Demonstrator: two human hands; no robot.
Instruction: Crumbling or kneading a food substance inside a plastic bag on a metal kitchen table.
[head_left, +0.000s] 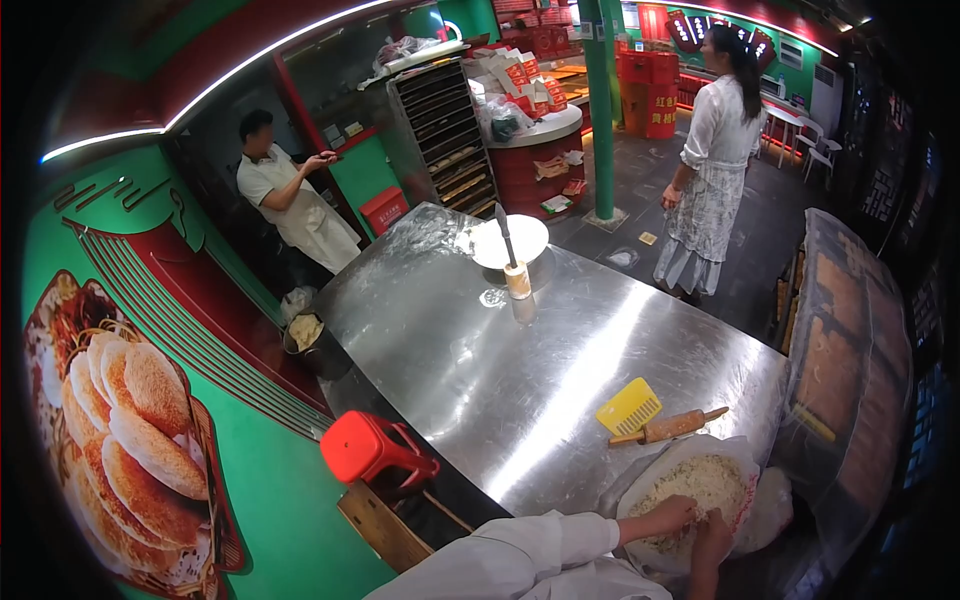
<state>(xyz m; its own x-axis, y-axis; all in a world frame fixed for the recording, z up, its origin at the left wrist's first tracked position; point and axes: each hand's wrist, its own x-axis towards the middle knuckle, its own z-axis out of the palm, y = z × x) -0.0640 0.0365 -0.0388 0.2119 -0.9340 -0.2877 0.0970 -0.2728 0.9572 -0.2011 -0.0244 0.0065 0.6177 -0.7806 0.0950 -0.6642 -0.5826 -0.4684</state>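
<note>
At the lower right, a plastic-lined bowl (686, 476) holds a pale crumbly mixture with green flecks. My left hand (673, 514) is over the mixture, its fingers bent. Close beside it on the right, my right hand (712, 534) reaches in from below. Whether either hand grips any mixture cannot be made out. Just beyond the bowl, a wooden rolling pin (675, 426) lies on the steel table (465, 360), touching or very near a yellow toothed plastic scraper (630, 407).
A white bowl (491, 244) and an upright wooden roller with a dark handle (517, 279) stand at the table's far end. A red stool (367, 448) is at the left edge. A plastic-covered rack (832, 360) flanks the right. Two people stand beyond the table.
</note>
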